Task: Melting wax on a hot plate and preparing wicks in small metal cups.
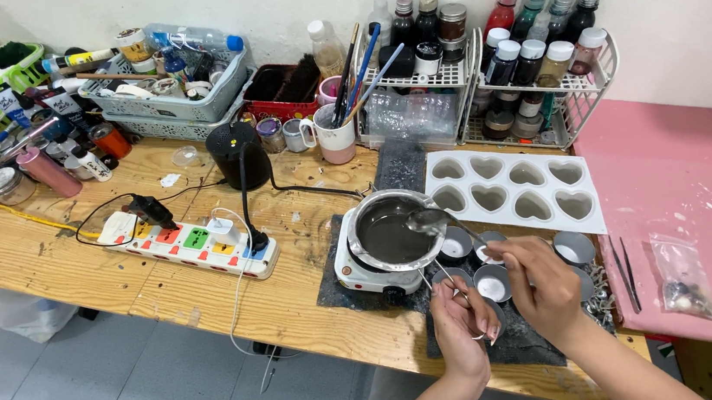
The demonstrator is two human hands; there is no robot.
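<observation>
Right hand (543,278) pinches metal spoon (432,220) handle, bowl over dark melted wax in small pot (387,233) on mini hot plate (361,271). Left hand (463,320) grips small tin cup (455,284) just below. Spoon light, stiff, likely hot; liquid spills easily, best held far up handle. Tin thin, light; grip sides.

Both bare forearms entered from the lower edge, angled up and inward. The left hand (463,320) was curled closed, fingers pinched (knuckles uppermost). The right hand (542,282) was closed likewise, wrist bent, just beside it.

Shiny metal pot (390,236), rough wooden table (48,256), matt white mould (512,189)
</observation>
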